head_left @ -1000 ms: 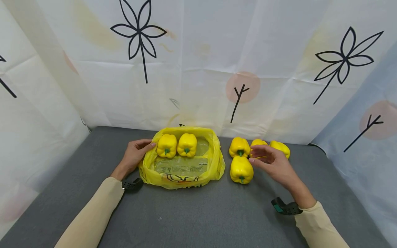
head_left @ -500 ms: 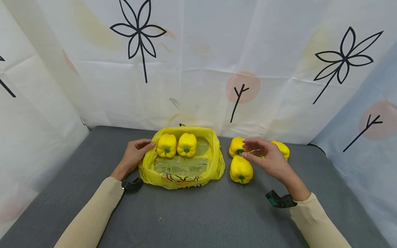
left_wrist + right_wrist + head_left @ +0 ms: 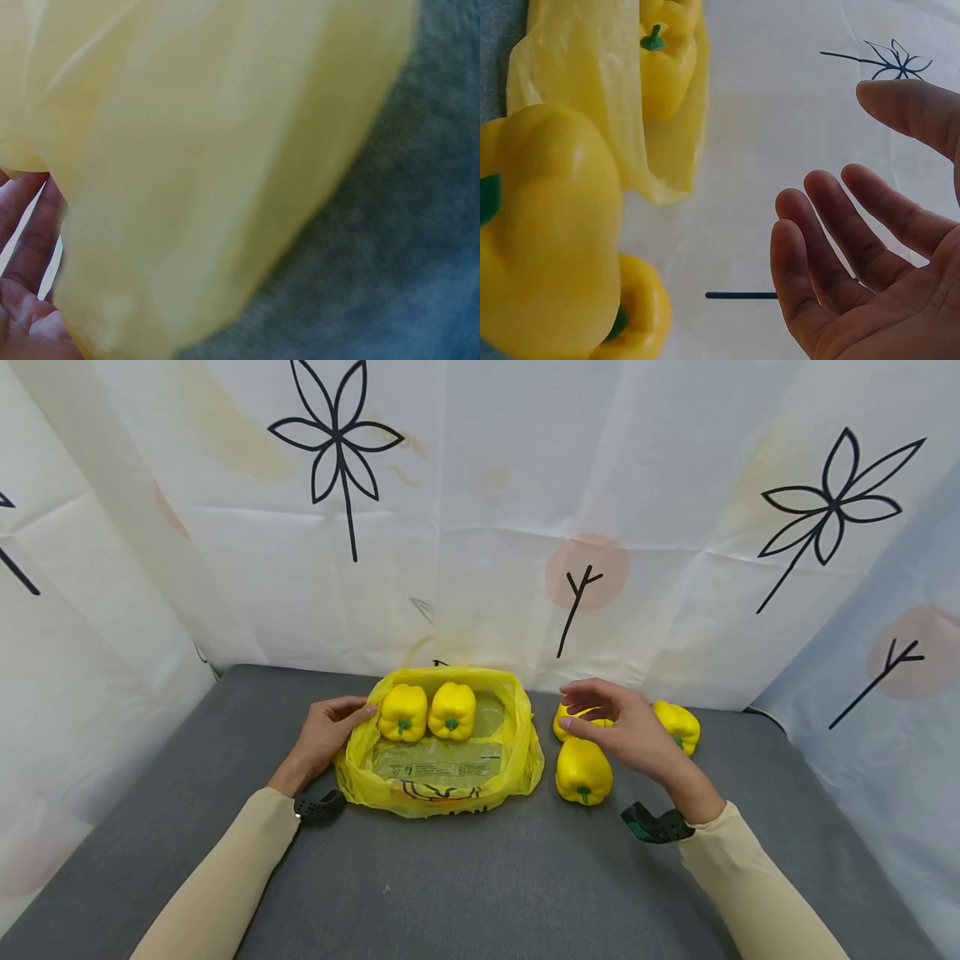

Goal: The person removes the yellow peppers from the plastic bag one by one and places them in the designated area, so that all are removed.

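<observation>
A yellow plastic bag (image 3: 517, 768) lies with its mouth spread wide, and two yellow bell peppers (image 3: 402, 713) sit inside at the back left. My left hand (image 3: 326, 735) holds the bag's left rim, thumb at the edge; the left wrist view shows its fingers partly hidden by the plastic. My right hand (image 3: 626, 727) hovers over the loose peppers, fingers spread from the thumb, holding nothing. Near it stand a front bell pepper (image 3: 584, 771) and a right-hand bell pepper (image 3: 677, 727). The hand partly hides the back peppers. In the right wrist view the palm (image 3: 900, 315) is bare.
The dark grey table (image 3: 480, 885) stretches in front of the bag. A white patterned cloth (image 3: 480, 527) hangs along the back edge and at both sides.
My right hand has moved left across the back row of peppers, uncovering more of the right-hand one. The left hand and the bag stay in place.
</observation>
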Motion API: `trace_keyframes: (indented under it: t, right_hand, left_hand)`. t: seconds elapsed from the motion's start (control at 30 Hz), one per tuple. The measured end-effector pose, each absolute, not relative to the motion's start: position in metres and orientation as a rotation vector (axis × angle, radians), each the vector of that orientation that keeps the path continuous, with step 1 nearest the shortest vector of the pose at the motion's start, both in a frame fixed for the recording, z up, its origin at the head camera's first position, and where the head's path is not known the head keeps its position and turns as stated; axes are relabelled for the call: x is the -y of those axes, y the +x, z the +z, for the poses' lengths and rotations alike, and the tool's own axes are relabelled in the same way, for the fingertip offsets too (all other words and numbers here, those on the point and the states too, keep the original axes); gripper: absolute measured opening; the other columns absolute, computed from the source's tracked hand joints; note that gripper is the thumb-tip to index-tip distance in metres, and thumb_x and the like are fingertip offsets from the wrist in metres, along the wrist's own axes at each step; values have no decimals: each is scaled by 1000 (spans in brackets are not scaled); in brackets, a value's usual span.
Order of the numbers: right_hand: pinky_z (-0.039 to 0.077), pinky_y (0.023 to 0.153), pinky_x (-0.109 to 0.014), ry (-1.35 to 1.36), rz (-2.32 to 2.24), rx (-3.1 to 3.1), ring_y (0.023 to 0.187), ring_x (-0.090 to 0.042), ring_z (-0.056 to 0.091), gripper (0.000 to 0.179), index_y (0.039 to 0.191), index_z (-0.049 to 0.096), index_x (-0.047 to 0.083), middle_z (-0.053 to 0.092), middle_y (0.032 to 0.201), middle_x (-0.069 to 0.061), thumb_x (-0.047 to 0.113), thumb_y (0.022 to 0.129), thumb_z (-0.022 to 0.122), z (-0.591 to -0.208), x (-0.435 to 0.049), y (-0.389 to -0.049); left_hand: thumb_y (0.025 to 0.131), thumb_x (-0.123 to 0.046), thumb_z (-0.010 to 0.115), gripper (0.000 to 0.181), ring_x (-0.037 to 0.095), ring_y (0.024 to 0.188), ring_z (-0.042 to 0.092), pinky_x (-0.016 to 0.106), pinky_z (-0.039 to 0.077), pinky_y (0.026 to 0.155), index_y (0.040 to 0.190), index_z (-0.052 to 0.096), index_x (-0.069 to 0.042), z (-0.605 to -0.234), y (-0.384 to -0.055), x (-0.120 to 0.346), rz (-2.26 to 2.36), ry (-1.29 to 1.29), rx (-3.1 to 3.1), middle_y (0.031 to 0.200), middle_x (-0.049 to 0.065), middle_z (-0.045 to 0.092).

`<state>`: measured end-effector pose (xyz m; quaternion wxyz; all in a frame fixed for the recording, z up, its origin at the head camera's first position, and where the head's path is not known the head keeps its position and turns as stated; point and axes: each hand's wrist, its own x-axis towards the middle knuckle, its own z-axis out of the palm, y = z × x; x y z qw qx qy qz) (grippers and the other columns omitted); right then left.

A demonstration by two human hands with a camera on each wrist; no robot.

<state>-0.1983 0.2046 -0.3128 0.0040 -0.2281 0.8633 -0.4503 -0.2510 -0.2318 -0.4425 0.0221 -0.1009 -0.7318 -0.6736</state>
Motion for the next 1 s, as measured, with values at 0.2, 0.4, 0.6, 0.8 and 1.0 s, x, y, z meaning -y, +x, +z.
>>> trace_keyframes:
  t: [0.2,0.4,0.6,0.8,1.0]
  right_hand:
    - [54,95,-45,-742,-1388,-2691,109,-24,63,41,134,63,7,67,122,-9,19,96,73,-307,-195,-206]
    - [51,99,-49,-781,-1354,-2680,110,-25,63,42,133,63,8,66,123,-9,20,95,74,-302,-182,-216]
    - [52,98,-47,-816,-1334,-2667,109,-25,64,41,134,63,6,66,123,-11,19,96,73,-299,-170,-226]
    - [53,96,-45,-851,-1327,-2652,109,-26,63,41,132,63,4,66,122,-12,19,96,73,-299,-160,-238]
    - [54,94,-44,-847,-1313,-2623,109,-27,64,41,132,64,3,66,122,-13,19,95,74,-301,-149,-248]
  left_hand:
    - [101,-20,67,42,11,89,70,27,60,76,128,63,12,-443,-251,232,-2090,-311,2259,103,-6,71]
    - [100,-19,68,40,10,90,69,26,60,76,127,65,11,-443,-251,232,-2082,-305,2257,104,-6,71]
    - [100,-19,68,40,11,89,69,26,60,76,127,65,11,-442,-251,232,-2079,-292,2265,103,-6,71]
    - [100,-20,68,41,10,89,69,26,60,76,128,64,10,-440,-250,231,-2078,-292,2270,103,-5,71]
    - [100,-21,68,44,11,90,69,26,60,77,129,63,12,-441,-250,231,-2092,-291,2272,103,-6,71]
